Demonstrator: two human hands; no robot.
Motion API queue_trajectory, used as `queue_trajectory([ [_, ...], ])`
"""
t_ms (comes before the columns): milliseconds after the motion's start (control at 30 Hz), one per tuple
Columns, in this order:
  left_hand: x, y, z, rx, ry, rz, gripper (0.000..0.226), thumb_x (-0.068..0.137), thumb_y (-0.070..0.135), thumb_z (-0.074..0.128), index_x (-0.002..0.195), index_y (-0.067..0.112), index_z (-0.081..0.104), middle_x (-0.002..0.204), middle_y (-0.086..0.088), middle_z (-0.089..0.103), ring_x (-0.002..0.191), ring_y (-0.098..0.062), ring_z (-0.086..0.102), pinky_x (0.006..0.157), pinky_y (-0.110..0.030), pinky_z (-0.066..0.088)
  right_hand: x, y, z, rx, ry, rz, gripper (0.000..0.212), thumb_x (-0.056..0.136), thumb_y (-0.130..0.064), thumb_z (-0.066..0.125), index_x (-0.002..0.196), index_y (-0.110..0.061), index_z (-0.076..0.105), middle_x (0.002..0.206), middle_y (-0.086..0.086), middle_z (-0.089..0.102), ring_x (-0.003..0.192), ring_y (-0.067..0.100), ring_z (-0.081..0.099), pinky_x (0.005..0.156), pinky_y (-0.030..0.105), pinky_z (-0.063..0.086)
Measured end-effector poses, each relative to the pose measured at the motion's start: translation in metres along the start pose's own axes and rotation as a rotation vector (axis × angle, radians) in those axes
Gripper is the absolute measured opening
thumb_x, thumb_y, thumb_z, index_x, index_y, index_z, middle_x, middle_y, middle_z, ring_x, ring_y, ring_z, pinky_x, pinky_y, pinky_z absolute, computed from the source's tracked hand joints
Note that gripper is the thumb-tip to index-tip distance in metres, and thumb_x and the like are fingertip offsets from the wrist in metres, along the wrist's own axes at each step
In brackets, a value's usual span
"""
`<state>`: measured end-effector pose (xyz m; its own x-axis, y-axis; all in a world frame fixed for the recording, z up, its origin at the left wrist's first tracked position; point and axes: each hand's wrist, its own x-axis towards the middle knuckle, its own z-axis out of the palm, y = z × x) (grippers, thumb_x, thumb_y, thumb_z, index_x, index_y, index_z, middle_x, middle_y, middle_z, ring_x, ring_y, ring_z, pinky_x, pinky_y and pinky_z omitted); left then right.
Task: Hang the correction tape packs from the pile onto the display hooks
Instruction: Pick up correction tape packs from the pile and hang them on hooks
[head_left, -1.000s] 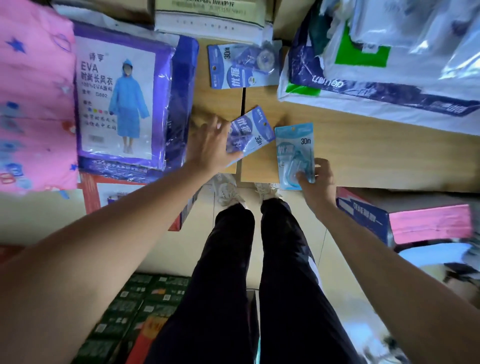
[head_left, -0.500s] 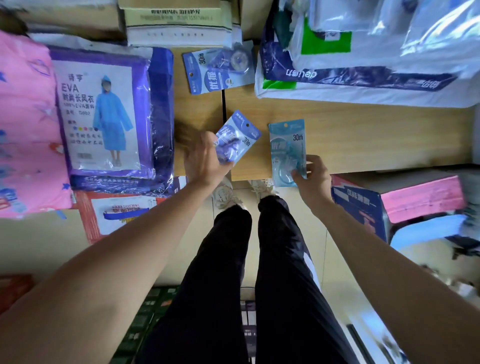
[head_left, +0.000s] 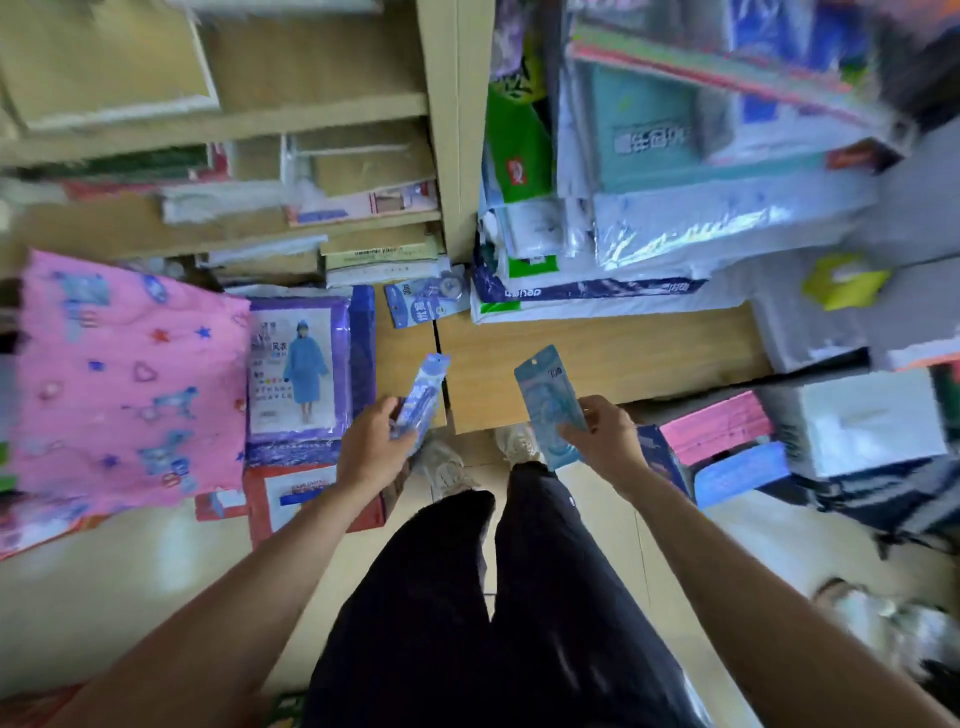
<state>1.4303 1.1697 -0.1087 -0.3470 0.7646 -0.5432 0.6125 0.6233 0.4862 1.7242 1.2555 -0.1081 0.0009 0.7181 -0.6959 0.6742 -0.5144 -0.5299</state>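
Observation:
My left hand (head_left: 371, 449) grips a purple-blue correction tape pack (head_left: 423, 397), lifted off the wooden shelf (head_left: 597, 358) and seen nearly edge-on. A light blue pack (head_left: 548, 405) marked 30m is pinched at its lower end by my right hand (head_left: 605, 439) and stands tilted above the shelf's front edge. One more blue pack (head_left: 423, 301) lies flat at the back of the shelf. No display hooks show in this view.
A purple raincoat package (head_left: 306, 369) and a pink patterned bundle (head_left: 124, 379) lie to the left. Stacked plastic-wrapped paper goods (head_left: 597, 291) fill the right. Boxes (head_left: 727, 441) stand low right. Shelves with stock rise behind. My legs and shoes are below.
Both hands have lifted their packs off the shelf and drawn them toward me. The camera has tilted up, showing the upper shelves.

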Motion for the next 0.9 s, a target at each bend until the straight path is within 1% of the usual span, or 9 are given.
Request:
queue_trajectory([
  [100,-0.025,0.039,-0.035,-0.079,0.083,0.099,0.033,0.088,0.010,0.070,0.121,0.010,0.066,0.099,-0.008,0.073,0.085,-0.027,0.068,0.067,-0.026,0.037,-0.037,-0.041,-0.040,0.104,0.119,-0.121,0.023,0.081,-0.018,0.076,0.101,-0.023,0.065,0.080,-0.001,0.070,0.064,0.014,0.064,0.051,0.016,0.044],
  [200,-0.042,0.085,-0.064,-0.171,0.182,0.178,0.029,0.089,0.007,0.071,0.118,0.008,0.067,0.089,-0.009,0.070,0.071,-0.021,0.061,0.060,-0.013,0.034,-0.065,-0.074,-0.081,0.171,0.218,-0.254,0.020,0.083,-0.019,0.076,0.100,-0.018,0.066,0.080,0.000,0.072,0.063,0.010,0.063,0.049,0.014,0.042],
  [300,-0.060,0.138,-0.090,-0.267,0.266,0.263,0.023,0.090,0.007,0.071,0.113,0.006,0.068,0.085,0.000,0.066,0.070,-0.014,0.058,0.061,-0.005,0.038,-0.087,-0.099,-0.124,0.259,0.294,-0.352,0.021,0.082,-0.022,0.077,0.099,-0.016,0.066,0.082,0.000,0.072,0.071,0.014,0.065,0.056,0.019,0.046],
  [367,-0.069,0.169,-0.104,-0.323,0.286,0.338,0.018,0.090,0.007,0.071,0.108,0.009,0.070,0.088,0.004,0.069,0.075,-0.012,0.062,0.065,-0.011,0.042,-0.100,-0.115,-0.151,0.328,0.321,-0.430,0.019,0.082,-0.024,0.076,0.098,-0.018,0.066,0.082,-0.005,0.072,0.075,0.012,0.067,0.061,0.024,0.048],
  [467,-0.082,0.227,-0.126,-0.368,0.324,0.470,0.015,0.090,0.013,0.072,0.103,0.021,0.070,0.088,0.012,0.073,0.077,-0.004,0.066,0.067,-0.027,0.050,-0.122,-0.139,-0.202,0.420,0.363,-0.603,0.014,0.086,-0.019,0.074,0.098,-0.019,0.065,0.082,-0.011,0.071,0.074,0.006,0.066,0.062,0.022,0.049],
  [600,-0.107,0.316,-0.162,-0.406,0.413,0.672,0.013,0.089,0.020,0.074,0.096,0.029,0.068,0.084,0.015,0.073,0.076,-0.006,0.068,0.068,-0.023,0.050,-0.148,-0.176,-0.271,0.526,0.431,-0.816,0.017,0.090,-0.023,0.072,0.104,-0.018,0.064,0.094,-0.003,0.071,0.081,0.021,0.069,0.063,0.035,0.055],
  [667,-0.116,0.358,-0.179,-0.444,0.452,0.763,0.009,0.088,0.032,0.073,0.095,0.032,0.067,0.083,0.013,0.073,0.074,-0.009,0.068,0.068,-0.028,0.052,-0.156,-0.196,-0.308,0.563,0.472,-0.927,0.016,0.091,-0.019,0.071,0.105,-0.022,0.063,0.095,-0.003,0.071,0.082,0.022,0.069,0.067,0.038,0.055],
  [767,-0.128,0.410,-0.203,-0.471,0.526,0.879,0.028,0.086,0.047,0.067,0.103,0.025,0.068,0.086,0.008,0.075,0.077,-0.014,0.071,0.068,-0.038,0.057,-0.163,-0.221,-0.356,0.608,0.493,-1.061,0.020,0.092,-0.015,0.070,0.109,-0.022,0.063,0.098,0.001,0.072,0.087,0.022,0.070,0.071,0.035,0.056],
  [900,-0.144,0.475,-0.233,-0.483,0.657,1.002,0.024,0.088,0.037,0.069,0.103,0.019,0.068,0.090,0.010,0.074,0.081,-0.010,0.070,0.071,-0.038,0.057,-0.170,-0.256,-0.412,0.652,0.509,-1.198,0.025,0.091,-0.007,0.069,0.114,-0.009,0.060,0.099,0.001,0.073,0.088,0.015,0.070,0.073,0.025,0.055],
])
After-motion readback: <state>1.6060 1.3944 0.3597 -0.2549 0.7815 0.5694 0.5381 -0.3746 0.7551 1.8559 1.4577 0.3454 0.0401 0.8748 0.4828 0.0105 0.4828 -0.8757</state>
